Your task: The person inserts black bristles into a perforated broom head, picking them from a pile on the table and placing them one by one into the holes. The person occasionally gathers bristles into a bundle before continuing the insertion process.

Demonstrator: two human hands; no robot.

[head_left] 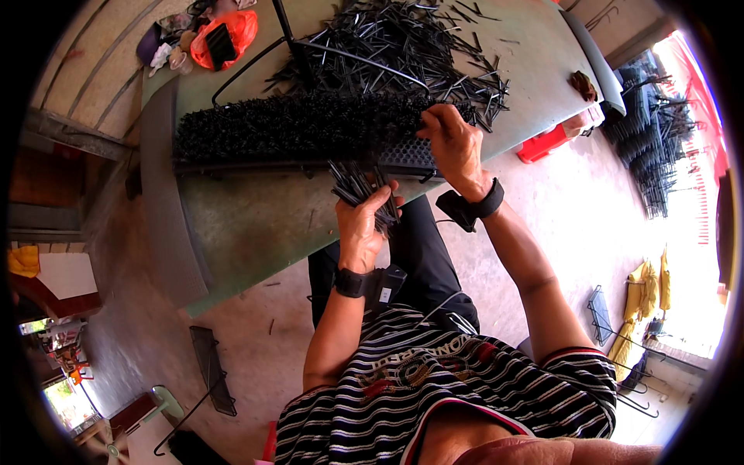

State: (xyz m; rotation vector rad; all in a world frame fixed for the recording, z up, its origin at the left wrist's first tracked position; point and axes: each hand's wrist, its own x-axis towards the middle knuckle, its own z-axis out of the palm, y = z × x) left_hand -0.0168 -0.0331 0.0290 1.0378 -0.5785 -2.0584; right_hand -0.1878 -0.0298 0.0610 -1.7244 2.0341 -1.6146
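Observation:
A long black bristle brush point(271, 128) lies across the table, its bristles dense over most of its length. Toward its right end a strip of bare perforated base point(411, 156) shows. Just below the brush, my left hand point(361, 225) is closed around a bundle of thin black strips point(353, 184). My right hand point(457, 149) is over the brush's right end, thumb and fingers pinched together; whatever they hold is too small to make out. A black metal frame point(360, 58) rises from the far side of the brush. Behind it spreads a pile of loose black strips point(372, 31).
The green table point(263, 248) has a grey mat point(167, 194) over its left edge. An orange bag point(240, 31) with a black phone sits at the far left. A red container point(542, 146) stands off the right edge. Black racks point(643, 124) are stacked at the right; another brush frame point(213, 372) lies on the floor.

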